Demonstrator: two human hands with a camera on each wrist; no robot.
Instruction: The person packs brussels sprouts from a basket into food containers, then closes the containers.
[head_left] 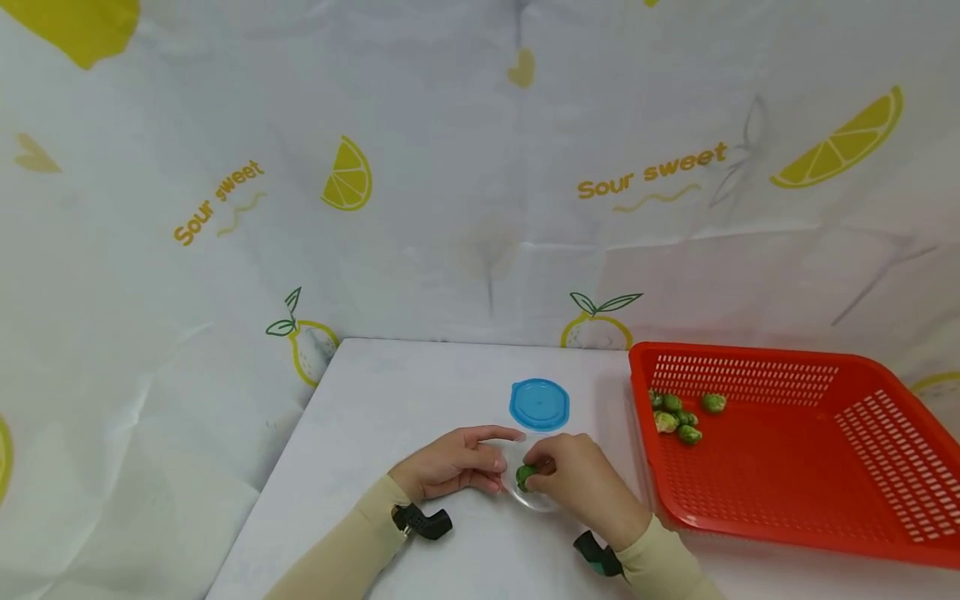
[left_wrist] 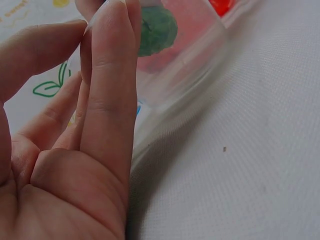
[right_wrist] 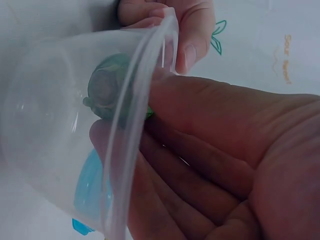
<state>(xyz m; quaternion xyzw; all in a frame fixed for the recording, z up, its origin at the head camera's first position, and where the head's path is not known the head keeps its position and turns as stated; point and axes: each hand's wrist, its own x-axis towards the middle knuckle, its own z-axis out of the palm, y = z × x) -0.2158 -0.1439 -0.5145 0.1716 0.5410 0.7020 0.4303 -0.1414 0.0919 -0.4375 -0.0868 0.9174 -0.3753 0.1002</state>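
A clear plastic container (head_left: 542,502) stands on the white table, its open top facing up. My left hand (head_left: 459,462) holds its left side by the rim, as the right wrist view also shows. With thumb and fingers, my right hand (head_left: 583,479) pinches a Brussels sprout (right_wrist: 107,87) inside the container, below the rim. Through the see-through wall the same green sprout (left_wrist: 157,31) appears in the left wrist view. A blue lid (head_left: 539,404) lies flat on the table just behind the container.
At the right stands a red plastic basket (head_left: 757,492) with slotted walls. Several Brussels sprouts (head_left: 688,434) lie in its left part. A white cloth (head_left: 450,250) printed with lemons hangs behind the table (head_left: 405,383).
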